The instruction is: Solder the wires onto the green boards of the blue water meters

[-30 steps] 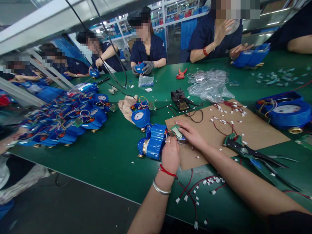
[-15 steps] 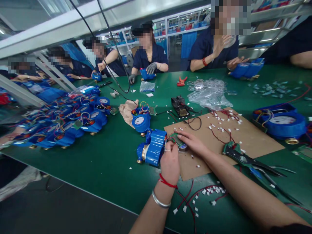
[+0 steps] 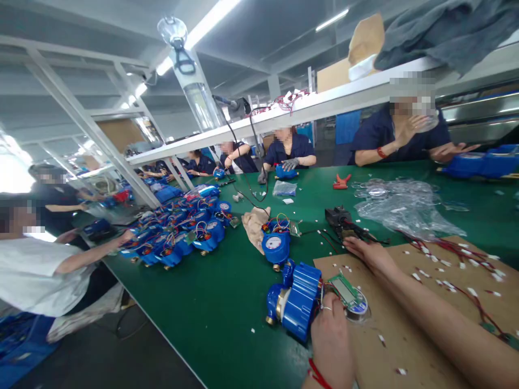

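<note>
My left hand (image 3: 332,329), with a ring and red bracelet, has its fingers closed at the near end of a green circuit board (image 3: 344,289) with a grey display. The board leans by a round meter dial (image 3: 359,307). Left of this hand a blue water meter (image 3: 300,300) lies on its side, its brass fitting showing. My right hand (image 3: 371,256) reaches over the brown cardboard (image 3: 389,340), fingertips at a black device (image 3: 338,217) with cables; what they hold is too small to make out. Another blue meter (image 3: 275,246) with coloured wires stands beyond.
Many blue meters (image 3: 178,232) crowd the table's left side. A beige cloth (image 3: 255,227), plastic bags (image 3: 405,205), a red clamp (image 3: 341,181) and wires with white connectors (image 3: 466,251) lie around. Co-workers sit across the green table (image 3: 227,324); a person in white (image 3: 44,275) is at the left.
The view has tilted up and left. My right hand has left the circuit board and moved to the black device. My left hand remains at the board, whose display is now uncovered.
</note>
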Tool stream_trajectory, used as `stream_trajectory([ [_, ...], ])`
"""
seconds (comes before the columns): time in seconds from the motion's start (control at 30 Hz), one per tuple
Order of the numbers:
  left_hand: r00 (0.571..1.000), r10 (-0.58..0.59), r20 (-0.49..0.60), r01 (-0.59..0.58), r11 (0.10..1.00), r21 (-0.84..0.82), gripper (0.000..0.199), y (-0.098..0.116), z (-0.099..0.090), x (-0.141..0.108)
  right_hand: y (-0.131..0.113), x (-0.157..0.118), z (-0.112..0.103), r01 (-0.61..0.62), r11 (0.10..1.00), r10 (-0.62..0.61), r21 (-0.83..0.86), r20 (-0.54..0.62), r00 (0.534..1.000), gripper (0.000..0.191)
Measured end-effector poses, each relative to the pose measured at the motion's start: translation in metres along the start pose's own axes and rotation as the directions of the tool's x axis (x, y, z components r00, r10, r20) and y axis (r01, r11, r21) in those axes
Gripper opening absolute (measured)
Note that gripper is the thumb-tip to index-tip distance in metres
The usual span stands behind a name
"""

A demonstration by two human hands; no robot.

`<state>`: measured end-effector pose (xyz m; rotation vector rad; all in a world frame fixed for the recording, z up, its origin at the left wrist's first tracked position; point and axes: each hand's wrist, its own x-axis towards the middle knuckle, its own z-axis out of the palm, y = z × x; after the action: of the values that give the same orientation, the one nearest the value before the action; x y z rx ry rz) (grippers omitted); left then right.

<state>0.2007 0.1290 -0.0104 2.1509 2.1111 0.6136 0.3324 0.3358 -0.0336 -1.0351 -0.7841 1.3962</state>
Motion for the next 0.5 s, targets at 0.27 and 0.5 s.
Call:
stream_trajectory([
  [0.27,1.000,-0.008,-0.025,0.007,1.000,-0.017,0.037,-0.002,0.005,-0.002,0.003,0.041,0.022,0.173,0.985,-0.173,0.011,-0.041,0.984,0.056],
  [0.5,0.993,0.041,-0.113,-0.048,0.997,-0.058,0.032,-0.003,0.003,-0.001,-0.007,0.027,0.006,0.240,0.965,-0.249,-0.104,-0.092,0.964,0.044],
])
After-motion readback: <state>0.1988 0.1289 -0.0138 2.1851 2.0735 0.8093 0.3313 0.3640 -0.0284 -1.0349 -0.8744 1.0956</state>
